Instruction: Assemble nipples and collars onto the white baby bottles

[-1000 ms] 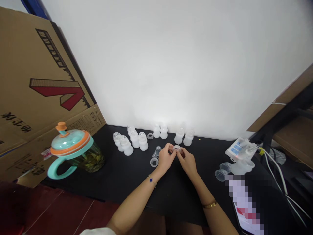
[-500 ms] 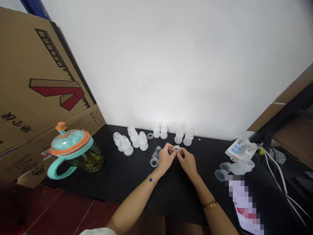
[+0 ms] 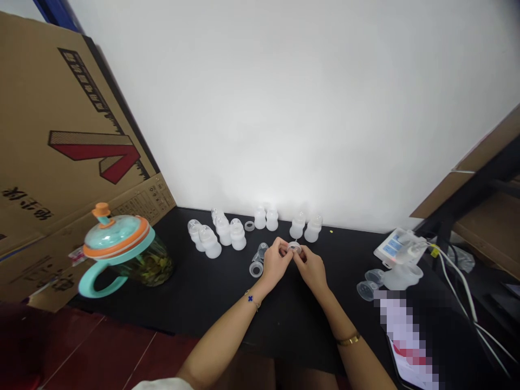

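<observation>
My left hand (image 3: 274, 264) and my right hand (image 3: 312, 267) meet over the black table (image 3: 203, 292), fingers pinched together on one small round translucent plastic part (image 3: 293, 247). Just left of my left hand lie a clear ring-shaped part (image 3: 255, 269) and another small clear piece (image 3: 262, 250). Several small white plastic bottles (image 3: 211, 241) stand in a cluster at the left, with two pairs of white bottles (image 3: 266, 218) (image 3: 305, 227) along the wall behind my hands.
A teal-handled jug with an orange-rimmed lid (image 3: 122, 252) stands at the left before a leaning cardboard box (image 3: 60, 146). At the right are clear cups (image 3: 368, 287), a white device (image 3: 400, 254) with cables (image 3: 459, 292), and a blurred-out flat item (image 3: 406, 336).
</observation>
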Motion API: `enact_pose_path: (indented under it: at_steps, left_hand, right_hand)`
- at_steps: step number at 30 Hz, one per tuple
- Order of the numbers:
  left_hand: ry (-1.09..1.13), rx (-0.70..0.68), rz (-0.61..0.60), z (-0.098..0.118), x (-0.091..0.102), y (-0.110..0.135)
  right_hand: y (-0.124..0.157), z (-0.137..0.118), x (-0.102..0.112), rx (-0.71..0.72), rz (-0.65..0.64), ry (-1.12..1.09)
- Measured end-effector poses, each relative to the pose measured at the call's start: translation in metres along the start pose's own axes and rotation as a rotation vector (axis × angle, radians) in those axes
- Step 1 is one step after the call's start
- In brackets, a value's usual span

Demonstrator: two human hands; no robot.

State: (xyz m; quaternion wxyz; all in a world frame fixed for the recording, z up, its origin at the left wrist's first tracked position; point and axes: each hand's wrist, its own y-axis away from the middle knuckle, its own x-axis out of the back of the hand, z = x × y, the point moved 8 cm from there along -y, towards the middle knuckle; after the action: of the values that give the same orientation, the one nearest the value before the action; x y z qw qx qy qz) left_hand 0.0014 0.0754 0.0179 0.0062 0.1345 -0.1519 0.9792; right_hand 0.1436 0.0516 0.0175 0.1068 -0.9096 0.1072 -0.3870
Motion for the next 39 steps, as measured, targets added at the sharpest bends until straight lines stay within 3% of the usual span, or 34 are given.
enact_pose_path:
  at_steps: [39]
  left_hand:
    - [-0.029,0.005,0.005,0.0015,0.0003,0.0]
  right_hand:
    - [-0.0001,0.0001,-0.0003,-0.027,-0.022,0.012]
